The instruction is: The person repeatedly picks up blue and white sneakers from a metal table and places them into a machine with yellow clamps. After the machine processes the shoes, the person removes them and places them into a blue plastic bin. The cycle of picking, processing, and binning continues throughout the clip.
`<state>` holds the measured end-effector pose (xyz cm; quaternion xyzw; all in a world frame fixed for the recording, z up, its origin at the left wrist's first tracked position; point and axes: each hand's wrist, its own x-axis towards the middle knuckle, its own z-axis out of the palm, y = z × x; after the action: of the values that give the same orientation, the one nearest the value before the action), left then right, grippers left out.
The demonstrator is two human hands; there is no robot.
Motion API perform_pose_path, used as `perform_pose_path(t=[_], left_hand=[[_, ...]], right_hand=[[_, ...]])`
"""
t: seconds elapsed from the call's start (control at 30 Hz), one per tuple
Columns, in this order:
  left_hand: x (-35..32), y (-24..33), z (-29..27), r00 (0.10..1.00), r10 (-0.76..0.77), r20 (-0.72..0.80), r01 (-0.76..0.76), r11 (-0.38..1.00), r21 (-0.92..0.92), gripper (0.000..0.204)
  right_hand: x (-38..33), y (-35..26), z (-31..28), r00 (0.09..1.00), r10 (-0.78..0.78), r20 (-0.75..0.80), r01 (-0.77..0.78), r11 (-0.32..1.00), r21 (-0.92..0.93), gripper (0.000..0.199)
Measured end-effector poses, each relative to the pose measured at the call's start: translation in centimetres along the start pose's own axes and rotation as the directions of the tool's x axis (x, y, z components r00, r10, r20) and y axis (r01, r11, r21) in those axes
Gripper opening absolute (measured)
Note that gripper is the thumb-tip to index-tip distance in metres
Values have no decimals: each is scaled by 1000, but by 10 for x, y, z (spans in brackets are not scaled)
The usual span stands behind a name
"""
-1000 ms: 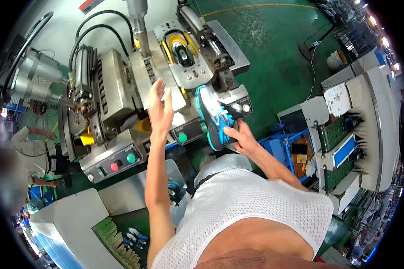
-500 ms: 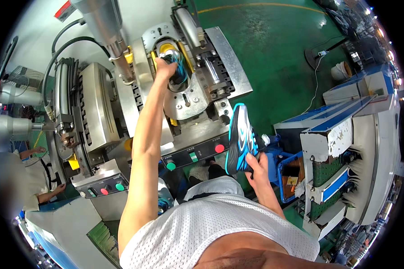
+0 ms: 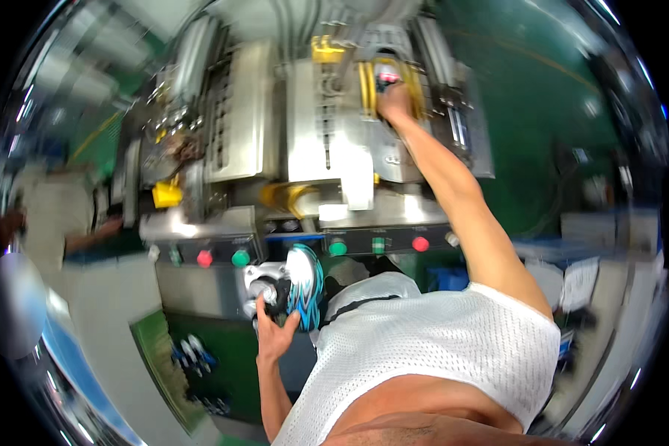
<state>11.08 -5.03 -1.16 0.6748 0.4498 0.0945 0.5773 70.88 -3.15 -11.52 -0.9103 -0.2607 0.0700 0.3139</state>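
Note:
My left hand (image 3: 273,340) is low, left of my waist, with thumb and fingers closed about the dark collar of a sports shoe. The blue, white and black sports shoe (image 3: 305,286) shows its patterned side there, and a silvery metal part (image 3: 262,288) sits beside the collar. I cannot tell whether a second shoe stands against it. My right hand (image 3: 396,102) reaches into the right-hand press station (image 3: 394,160), between yellow side pads (image 3: 366,85). It grips a shoe (image 3: 386,76) there, mostly hidden by the hand and smeared by motion.
A control panel (image 3: 360,244) with green and red buttons runs along the machine's front. The left press station (image 3: 245,111) stands beside the right one. Blue and white shoes (image 3: 193,353) lie low at left. At far left, another person's arm (image 3: 93,238) shows.
My left hand has come out of the press down to the left of my waist. My right hand has moved from the lower right up into the press. The view has swung left.

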Motion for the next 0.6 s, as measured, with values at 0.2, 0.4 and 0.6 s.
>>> perform_pose_path(t=[0.2,0.4,0.6], left_hand=[[-142,-117,-34,667,-239,-705,327,945,-11,75],[-123,-262,-51,348,-275,-896,291,940,-176,71],[-70,-280,-6,365,-230,-902,218,963,-157,75]], right_hand=[[34,60,24,933,-274,-231,203,935,-290,49],[35,30,-36,980,173,103,-180,981,74,57],[-235,-147,-69,787,-617,-22,616,782,94,63]])
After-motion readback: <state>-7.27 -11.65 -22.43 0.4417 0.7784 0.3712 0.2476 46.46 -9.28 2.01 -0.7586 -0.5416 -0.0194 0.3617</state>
